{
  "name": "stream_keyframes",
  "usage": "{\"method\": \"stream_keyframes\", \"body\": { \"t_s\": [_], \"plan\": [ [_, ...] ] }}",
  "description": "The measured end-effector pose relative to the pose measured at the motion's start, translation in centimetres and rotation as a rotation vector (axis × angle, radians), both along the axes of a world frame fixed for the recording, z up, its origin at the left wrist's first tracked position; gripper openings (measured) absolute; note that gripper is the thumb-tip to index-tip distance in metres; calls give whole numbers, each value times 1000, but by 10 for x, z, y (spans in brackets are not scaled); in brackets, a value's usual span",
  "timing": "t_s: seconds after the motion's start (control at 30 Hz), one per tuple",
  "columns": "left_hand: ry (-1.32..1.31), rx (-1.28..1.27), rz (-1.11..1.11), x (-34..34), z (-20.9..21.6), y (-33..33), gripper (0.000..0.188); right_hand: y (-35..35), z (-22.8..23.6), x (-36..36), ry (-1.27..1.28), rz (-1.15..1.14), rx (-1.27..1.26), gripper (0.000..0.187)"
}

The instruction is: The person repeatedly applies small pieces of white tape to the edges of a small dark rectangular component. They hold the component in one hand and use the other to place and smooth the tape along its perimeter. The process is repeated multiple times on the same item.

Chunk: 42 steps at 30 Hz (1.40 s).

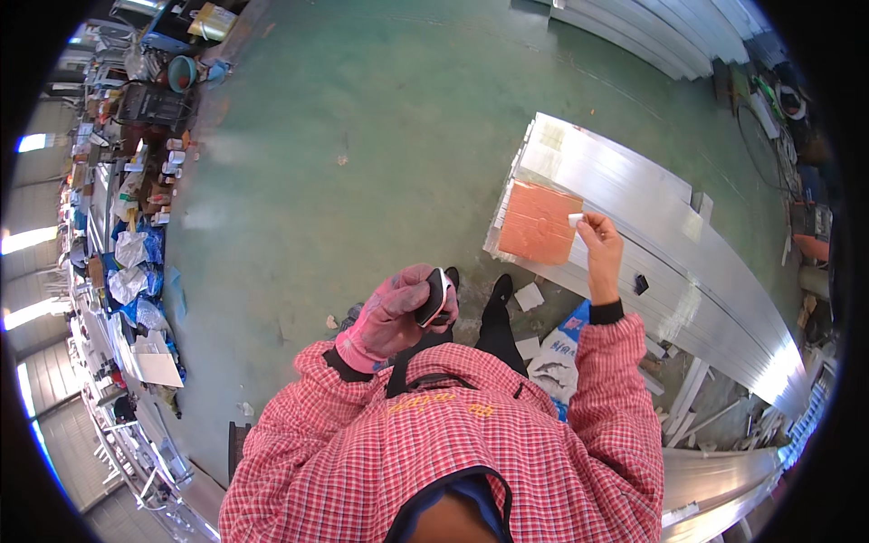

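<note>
My left hand (385,312) wears a pink, dirt-marked glove. It is closed round a small rounded black-and-white object (434,299), held in front of my body; its exact kind cannot be made out. Bare, my right hand (604,255) pinches a small white piece (576,219) between thumb and fingertips. That piece is at the right edge of a square orange-brown board (536,226); whether it touches the board is unclear. Beneath the board lies a stack of long silvery metal profiles (625,172).
A small black object (641,284) rests on the profiles. By my feet are a blue-and-white bag (554,371) and a white square piece (529,297). More profiles (625,32) lie at the far right. Cluttered goods, including a blue bucket (182,72), line the left side of the green floor (335,136).
</note>
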<state>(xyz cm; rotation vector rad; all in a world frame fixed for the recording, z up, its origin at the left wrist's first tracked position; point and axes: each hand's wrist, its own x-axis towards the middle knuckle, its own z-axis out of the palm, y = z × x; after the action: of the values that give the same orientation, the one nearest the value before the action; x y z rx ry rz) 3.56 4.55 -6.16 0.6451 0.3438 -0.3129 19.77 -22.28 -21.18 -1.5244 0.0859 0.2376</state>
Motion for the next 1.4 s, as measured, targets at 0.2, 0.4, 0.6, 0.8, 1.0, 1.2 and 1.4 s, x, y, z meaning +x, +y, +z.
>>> {"method": "stream_keyframes", "body": {
  "t_s": [0.2, 0.4, 0.6, 0.8, 1.0, 1.2, 1.4],
  "plan": [
    [-143, -115, -76, -2, 10, 3, 34, 42, 183, -24, -322, 377, 105, 17],
    [-216, -116, -114, -4, 26, -4, 35, 75, 245, -40, -807, 690, 48, 20],
    [-229, -86, -154, -8, 38, -9, 33, 78, 261, -47, -879, 830, 47, 21],
    [-154, -84, -123, -12, 47, -16, 31, 76, 263, -50, -918, 869, -11, 23],
    [-177, -95, -138, -11, 45, -19, 30, 73, 264, -49, -938, 845, -42, 23],
    [-174, -86, -124, -9, 47, -23, 30, 65, 271, -45, -926, 840, -50, 23],
    [-127, -64, -109, -11, 47, -26, 31, 63, 266, -50, -935, 856, -46, 22]
  ]
}}
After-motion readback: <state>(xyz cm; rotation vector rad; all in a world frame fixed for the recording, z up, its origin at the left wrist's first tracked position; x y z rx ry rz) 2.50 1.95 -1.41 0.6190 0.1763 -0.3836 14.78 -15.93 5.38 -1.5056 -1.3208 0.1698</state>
